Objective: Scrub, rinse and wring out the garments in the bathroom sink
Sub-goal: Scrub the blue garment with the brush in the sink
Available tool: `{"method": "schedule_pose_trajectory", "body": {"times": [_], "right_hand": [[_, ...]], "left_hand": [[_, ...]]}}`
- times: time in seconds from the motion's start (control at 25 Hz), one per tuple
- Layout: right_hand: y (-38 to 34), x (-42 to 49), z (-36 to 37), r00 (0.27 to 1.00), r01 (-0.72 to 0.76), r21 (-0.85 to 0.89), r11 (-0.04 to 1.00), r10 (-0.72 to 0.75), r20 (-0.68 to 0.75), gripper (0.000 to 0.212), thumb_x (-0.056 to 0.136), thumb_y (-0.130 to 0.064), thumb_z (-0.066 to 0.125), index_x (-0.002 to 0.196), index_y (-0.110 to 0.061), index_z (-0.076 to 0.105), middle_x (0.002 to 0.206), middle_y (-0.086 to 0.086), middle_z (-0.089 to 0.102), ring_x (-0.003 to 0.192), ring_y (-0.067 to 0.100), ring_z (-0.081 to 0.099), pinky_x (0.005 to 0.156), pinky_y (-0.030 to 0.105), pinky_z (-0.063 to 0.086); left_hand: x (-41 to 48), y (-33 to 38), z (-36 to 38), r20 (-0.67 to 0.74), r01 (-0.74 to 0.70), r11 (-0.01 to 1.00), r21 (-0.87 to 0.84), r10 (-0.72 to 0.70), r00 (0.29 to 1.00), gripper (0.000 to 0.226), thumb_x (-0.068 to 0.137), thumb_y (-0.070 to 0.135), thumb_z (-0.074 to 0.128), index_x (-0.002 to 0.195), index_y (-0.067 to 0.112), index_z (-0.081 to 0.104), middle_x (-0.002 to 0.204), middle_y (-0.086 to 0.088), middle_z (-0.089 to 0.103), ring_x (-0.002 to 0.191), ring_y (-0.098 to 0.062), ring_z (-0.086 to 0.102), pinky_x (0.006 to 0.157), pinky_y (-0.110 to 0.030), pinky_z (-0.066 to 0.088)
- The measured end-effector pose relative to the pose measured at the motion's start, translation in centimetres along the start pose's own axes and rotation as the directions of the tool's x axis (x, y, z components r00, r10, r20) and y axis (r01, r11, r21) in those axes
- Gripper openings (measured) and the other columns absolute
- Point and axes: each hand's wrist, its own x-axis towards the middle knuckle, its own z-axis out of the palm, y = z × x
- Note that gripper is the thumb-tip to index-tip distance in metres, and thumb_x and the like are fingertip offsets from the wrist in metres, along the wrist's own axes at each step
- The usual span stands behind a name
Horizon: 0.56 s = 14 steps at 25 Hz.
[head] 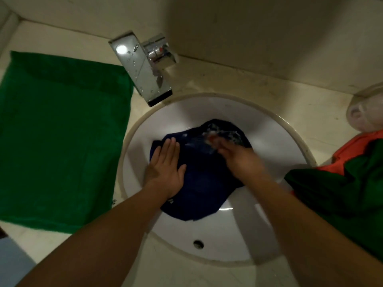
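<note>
Head view, left hand [165,168] flat with straight fingers [171,147] on navy garment [203,183] in white sink [273,139], right hand [240,158] blurred at sudsy patch [209,139], its grip impossible to tell

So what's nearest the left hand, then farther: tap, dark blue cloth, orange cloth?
1. Dark blue garment, in the sink, under the left hand.
2. Faucet, behind the sink.
3. Orange garment, far right.

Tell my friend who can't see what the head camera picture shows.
A person's left hand presses flat on a dark blue garment in a white sink; the blurred right hand touches it too. A green towel lies beside the sink.
</note>
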Motion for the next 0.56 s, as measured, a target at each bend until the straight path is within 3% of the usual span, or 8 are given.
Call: {"method": "schedule_pose_trajectory", "body": {"times": [0.04,0.12,0.24,0.32,0.36,0.44,0.56], "right_hand": [[1.9,-0.2,-1.5,0.995,-0.09,-0.077,0.993,0.086,-0.057,0.04,0.108,-0.039,0.042,0.147,-0.044,0.047,0.133,0.015,0.062,0.102,0.034,0.062,0.083,0.034,0.045],[3.0,-1.1,-2.3,0.958,-0.245,-0.066,0.967,0.231,-0.173,0.039,0.108,-0.034,0.044,0.146,-0.031,0.052,0.126,0.02,0.063,0.101,0.039,0.062,0.078,0.035,0.043],[-2.3,-3.0,2.7,0.984,-0.105,0.173,0.979,0.128,-0.123,0.04,0.105,-0.045,0.046,0.145,-0.042,0.052,0.13,0.013,0.068,0.111,0.038,0.066,0.089,0.039,0.054],[-3.8,-4.9,5.7,0.998,0.053,0.145,0.988,-0.049,-0.027,0.044,0.104,-0.054,0.043,0.148,-0.049,0.045,0.13,0.008,0.069,0.112,0.036,0.067,0.091,0.044,0.056],[-3.0,-5.4,5.6,0.999,0.04,0.098,0.994,-0.037,-0.037,0.044,0.105,-0.055,0.042,0.148,-0.049,0.044,0.129,0.008,0.07,0.111,0.036,0.067,0.09,0.045,0.056],[0.1,-5.4,3.7,0.977,-0.157,0.027,0.987,0.159,-0.142,0.043,0.106,-0.053,0.04,0.149,-0.047,0.045,0.129,0.013,0.068,0.112,0.04,0.065,0.094,0.045,0.054],[1.7,-6.7,1.6,0.892,-0.372,0.099,0.923,0.385,-0.239,0.046,0.108,-0.043,0.04,0.153,-0.034,0.044,0.13,0.018,0.066,0.114,0.042,0.061,0.096,0.044,0.049]], "left_hand": [[0.1,0.0,0.0,-0.003,-0.011,1.0,0.011,0.011,1.0,0.076,0.095,0.05,-0.011,0.156,0.005,-0.02,0.163,-0.011,-0.028,0.152,-0.023,-0.025,0.119,-0.039,-0.022],[0.0,0.0,0.2,0.009,-0.037,0.999,0.039,0.037,0.999,0.07,0.102,0.048,-0.002,0.155,0.006,-0.022,0.164,-0.011,-0.027,0.152,-0.023,-0.024,0.122,-0.041,-0.017],[0.4,-0.2,-0.1,0.025,-0.07,0.993,0.094,0.068,0.997,0.07,0.105,0.048,0.004,0.153,0.006,-0.025,0.164,-0.01,-0.028,0.152,-0.023,-0.026,0.123,-0.042,-0.016],[1.3,-0.8,-0.4,0.009,-0.101,0.984,0.15,0.1,0.995,0.07,0.105,0.047,0.003,0.154,0.005,-0.023,0.165,-0.01,-0.025,0.152,-0.024,-0.025,0.124,-0.042,-0.014],[1.7,-1.1,-0.5,0.003,-0.122,0.977,0.175,0.123,0.992,0.069,0.105,0.046,0.003,0.155,0.005,-0.022,0.166,-0.011,-0.024,0.153,-0.024,-0.023,0.124,-0.043,-0.012],[2.4,-1.7,-0.9,0.036,-0.144,0.968,0.203,0.14,0.99,0.066,0.106,0.043,0.002,0.155,0.005,-0.021,0.166,-0.01,-0.022,0.153,-0.025,-0.021,0.124,-0.043,-0.011],[2.8,-1.1,-1.9,0.067,-0.125,0.972,0.199,0.114,0.991,0.065,0.106,0.039,0.004,0.154,0.004,-0.021,0.166,-0.012,-0.022,0.154,-0.025,-0.019,0.125,-0.044,-0.01]]}}
